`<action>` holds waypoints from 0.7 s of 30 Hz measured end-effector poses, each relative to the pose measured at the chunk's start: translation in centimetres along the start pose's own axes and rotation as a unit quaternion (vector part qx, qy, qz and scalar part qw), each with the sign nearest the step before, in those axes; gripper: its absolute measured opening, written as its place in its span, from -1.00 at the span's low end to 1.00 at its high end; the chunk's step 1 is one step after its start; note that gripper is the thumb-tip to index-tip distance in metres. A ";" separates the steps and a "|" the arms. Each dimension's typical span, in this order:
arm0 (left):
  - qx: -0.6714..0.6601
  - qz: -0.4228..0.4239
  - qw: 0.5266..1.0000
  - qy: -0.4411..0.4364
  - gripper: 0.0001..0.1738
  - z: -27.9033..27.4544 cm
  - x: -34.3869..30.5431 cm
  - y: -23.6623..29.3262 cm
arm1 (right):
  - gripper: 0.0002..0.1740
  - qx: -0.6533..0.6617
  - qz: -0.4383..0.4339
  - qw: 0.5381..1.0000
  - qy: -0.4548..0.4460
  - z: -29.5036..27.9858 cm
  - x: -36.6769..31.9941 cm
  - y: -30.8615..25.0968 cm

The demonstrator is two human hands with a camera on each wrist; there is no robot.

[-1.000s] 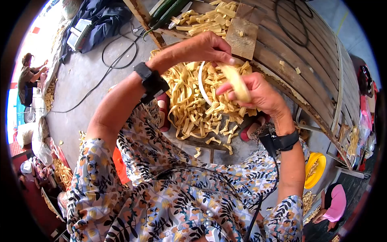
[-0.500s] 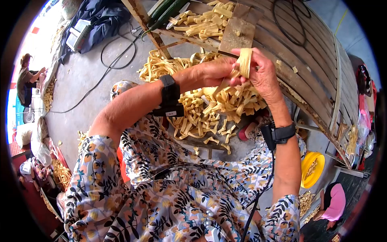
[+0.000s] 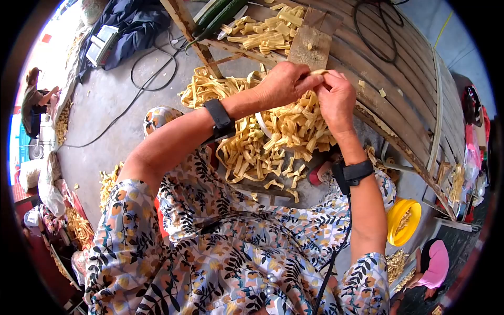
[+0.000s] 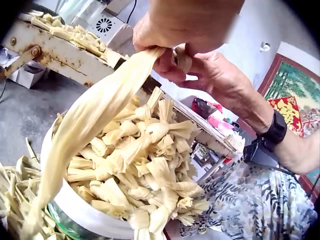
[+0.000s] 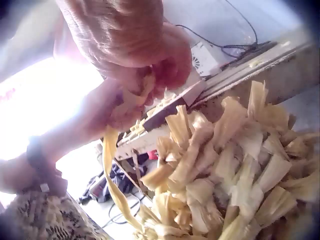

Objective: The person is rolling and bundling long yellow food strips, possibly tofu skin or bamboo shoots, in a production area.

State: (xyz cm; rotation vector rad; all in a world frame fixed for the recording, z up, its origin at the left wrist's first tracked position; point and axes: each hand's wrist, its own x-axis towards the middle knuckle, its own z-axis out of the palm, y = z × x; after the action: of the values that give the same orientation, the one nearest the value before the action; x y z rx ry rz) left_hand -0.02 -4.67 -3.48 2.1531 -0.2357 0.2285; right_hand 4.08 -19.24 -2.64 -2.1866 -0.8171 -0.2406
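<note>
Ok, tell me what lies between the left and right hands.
Part of the pale yellow strip, pinched by left hand and right hand; the head view shows it.

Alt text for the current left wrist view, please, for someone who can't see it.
The left hand and right hand grip a long pale-yellow strip, which hangs in front of a white-rimmed container heaped with short knotted pieces. Behind, more pieces lie on a rust-stained table.

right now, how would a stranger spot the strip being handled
Find the slatted wooden table, then the white-rimmed tub beside it. Above the tub, the left hand and right hand hold the strip: long, pale yellow, dangling, unlike the short knotted pieces heaped below.
</note>
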 end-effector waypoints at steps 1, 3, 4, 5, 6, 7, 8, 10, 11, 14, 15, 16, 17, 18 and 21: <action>0.005 0.020 0.999 0.044 -0.54 0.4 0.1 -0.5 | -0.91 -0.056 -0.069 0.995 0.040 0.2 0.0 -0.2; -0.171 -0.101 0.980 0.021 -0.58 0.3 0.1 -0.3 | -0.94 0.017 -0.067 0.996 0.048 -0.4 0.3 -0.9; -0.257 -0.161 0.953 0.009 -0.60 0.3 0.0 -0.3 | -0.94 0.066 -0.057 0.994 0.061 -0.7 0.5 -1.0; -0.343 -0.182 0.921 -0.005 -0.61 0.3 0.0 -0.1 | -0.95 0.115 -0.047 0.990 0.073 -1.0 0.7 -0.9; -0.427 -0.201 0.881 -0.019 -0.62 0.3 0.0 0.1 | -0.96 0.208 -0.005 0.975 0.081 -1.1 1.0 -0.5; -0.506 -0.218 0.834 -0.036 -0.62 0.3 0.0 0.3 | -0.93 0.319 0.125 0.936 0.081 -1.9 1.0 -0.5; -0.479 -0.301 0.824 -0.002 -0.63 -0.6 -0.2 2.4 | -0.92 0.380 0.163 0.903 0.114 -2.6 1.5 0.5; -0.474 -0.230 0.848 -0.062 -0.64 -0.2 -0.1 1.2 | -0.87 0.445 0.208 0.859 0.142 -3.3 1.9 2.7; -0.469 -0.197 0.856 -0.094 -0.64 -0.2 -0.1 0.8 | -0.86 0.453 0.228 0.854 0.119 -3.5 1.8 2.7; -0.493 -0.192 0.838 -0.137 -0.70 -1.1 -0.6 0.1 | -0.74 0.475 0.240 0.846 -0.001 -4.0 1.7 2.5; -0.508 -0.200 0.823 -0.156 -0.71 -1.5 -0.8 0.3 | -0.72 0.478 0.255 0.840 -0.036 -3.9 1.6 2.4; -0.540 -0.188 0.799 -0.187 -0.72 -1.6 -0.7 -0.2 | -0.69 0.479 0.269 0.833 -0.069 -4.0 1.5 2.3; -0.536 -0.186 0.802 -0.186 -0.73 -1.6 -0.6 -0.3 | -0.65 0.478 0.283 0.825 -0.102 -4.2 1.4 1.9; -0.533 -0.183 0.805 -0.187 -0.73 -1.5 -0.5 -0.4 | -0.61 0.455 0.281 0.836 -0.123 -3.8 1.1 1.0; -0.495 -0.187 0.832 -0.164 -0.73 -1.3 -0.6 0.0 | -0.66 0.489 0.241 0.817 -0.190 -2.0 0.9 0.6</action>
State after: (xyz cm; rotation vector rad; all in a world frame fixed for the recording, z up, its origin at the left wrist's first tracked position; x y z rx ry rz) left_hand -0.68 -3.49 -2.90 1.1338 -0.0806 -0.4278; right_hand 5.30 -20.58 -1.28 -1.3554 -0.3894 0.7509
